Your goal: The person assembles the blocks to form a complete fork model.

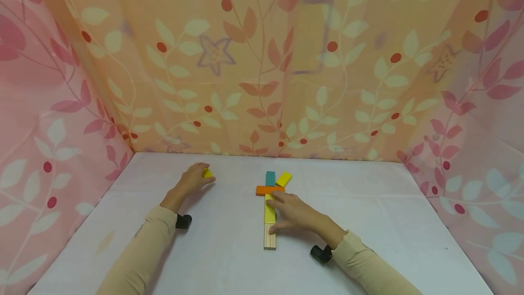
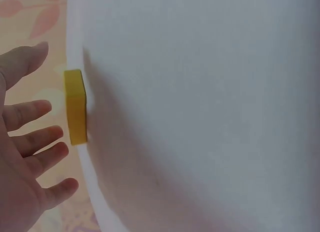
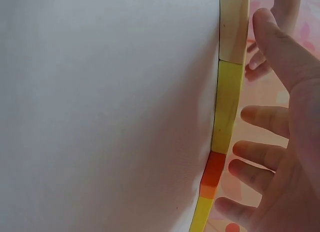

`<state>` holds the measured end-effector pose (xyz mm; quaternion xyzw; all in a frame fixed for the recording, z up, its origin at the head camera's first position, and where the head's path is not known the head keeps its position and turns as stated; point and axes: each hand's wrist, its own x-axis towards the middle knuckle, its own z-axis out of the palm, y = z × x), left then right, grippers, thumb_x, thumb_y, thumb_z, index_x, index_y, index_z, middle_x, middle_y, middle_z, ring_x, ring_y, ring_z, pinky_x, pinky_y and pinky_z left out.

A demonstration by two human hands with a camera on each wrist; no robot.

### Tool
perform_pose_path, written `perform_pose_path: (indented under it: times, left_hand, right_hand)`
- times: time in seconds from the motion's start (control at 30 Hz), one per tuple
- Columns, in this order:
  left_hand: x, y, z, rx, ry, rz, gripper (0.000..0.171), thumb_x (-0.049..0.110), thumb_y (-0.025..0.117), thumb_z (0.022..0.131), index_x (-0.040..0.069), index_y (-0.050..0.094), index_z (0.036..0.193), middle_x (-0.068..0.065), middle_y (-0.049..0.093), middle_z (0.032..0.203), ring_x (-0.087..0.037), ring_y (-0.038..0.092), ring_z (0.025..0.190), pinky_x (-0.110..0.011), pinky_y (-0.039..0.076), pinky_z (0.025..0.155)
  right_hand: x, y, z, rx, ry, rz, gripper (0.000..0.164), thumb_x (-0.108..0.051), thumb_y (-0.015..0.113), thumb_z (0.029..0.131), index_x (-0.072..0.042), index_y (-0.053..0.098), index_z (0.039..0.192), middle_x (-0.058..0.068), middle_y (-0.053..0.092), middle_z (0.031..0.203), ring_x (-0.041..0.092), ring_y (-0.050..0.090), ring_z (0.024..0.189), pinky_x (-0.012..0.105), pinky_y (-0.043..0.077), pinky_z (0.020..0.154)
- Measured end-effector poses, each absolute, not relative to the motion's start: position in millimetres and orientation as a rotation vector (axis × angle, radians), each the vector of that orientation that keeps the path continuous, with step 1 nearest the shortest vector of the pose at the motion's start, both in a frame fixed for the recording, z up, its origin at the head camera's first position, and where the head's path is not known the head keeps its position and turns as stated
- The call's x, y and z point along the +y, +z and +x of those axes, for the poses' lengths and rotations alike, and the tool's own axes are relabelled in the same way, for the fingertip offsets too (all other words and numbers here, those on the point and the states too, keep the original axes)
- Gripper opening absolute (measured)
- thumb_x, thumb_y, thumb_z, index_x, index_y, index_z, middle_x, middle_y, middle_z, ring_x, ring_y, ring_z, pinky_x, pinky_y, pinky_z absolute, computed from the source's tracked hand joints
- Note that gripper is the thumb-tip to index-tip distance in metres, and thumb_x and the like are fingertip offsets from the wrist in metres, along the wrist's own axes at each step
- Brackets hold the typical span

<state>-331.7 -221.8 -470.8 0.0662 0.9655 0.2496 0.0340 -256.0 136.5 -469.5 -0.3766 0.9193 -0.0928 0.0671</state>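
Observation:
At the left of the table, my left hand (image 1: 191,180) reaches around a small yellow block (image 1: 208,173). The left wrist view shows its fingers spread beside that yellow block (image 2: 76,109), with a gap between them. My right hand (image 1: 296,213) hovers over a row of blocks, its fingers apart and loosely bent, holding nothing. Beneath it lie a yellow block (image 1: 269,214) and a plain wooden block (image 1: 269,241), end to end. An orange block (image 1: 261,190) lies crosswise above them. Beyond it are a teal block (image 1: 270,178) and a tilted yellow block (image 1: 284,179).
A white cloth covers the table (image 1: 229,249). Patterned curtain (image 1: 262,58) hangs behind it and along both sides. Black wrist devices (image 1: 321,254) are worn at both wrists.

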Motion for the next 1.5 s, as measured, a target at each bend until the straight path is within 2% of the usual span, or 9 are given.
perform_pose_path:
  times: [0.3,0.73,1.5]
  left_hand:
    - [-229.7,-475.5,-335.2,2.926,0.811,0.133,0.063,0.031,0.065,0.092,-0.006,0.046,0.139,-0.028,0.047,0.141,-0.039,0.049,0.119,-0.055,0.040,0.106]
    - [-234.7,-477.2,-340.2,2.966,0.823,0.173,0.058,0.021,0.068,0.090,-0.012,0.048,0.133,-0.031,0.050,0.136,-0.040,0.052,0.115,-0.053,0.042,0.105]
    - [-234.0,-470.5,-343.0,2.869,0.918,0.068,0.057,0.021,0.072,0.088,-0.008,0.052,0.134,-0.026,0.055,0.133,-0.035,0.055,0.111,-0.049,0.045,0.102]
  right_hand:
    - [135.5,-468.8,-255.7,2.767,-0.260,-1.141,0.084,-0.070,0.064,0.077,-0.019,0.049,0.143,0.012,0.037,0.155,0.028,0.037,0.141,0.050,0.036,0.113]
    - [133.2,-467.1,-255.8,2.748,-0.283,-1.107,0.084,-0.067,0.066,0.078,-0.018,0.049,0.143,0.011,0.037,0.155,0.027,0.039,0.140,0.049,0.037,0.112]
    - [132.4,-465.7,-254.3,2.725,-0.329,-1.056,0.084,-0.064,0.068,0.078,-0.017,0.048,0.145,0.013,0.034,0.156,0.031,0.041,0.139,0.053,0.039,0.110]
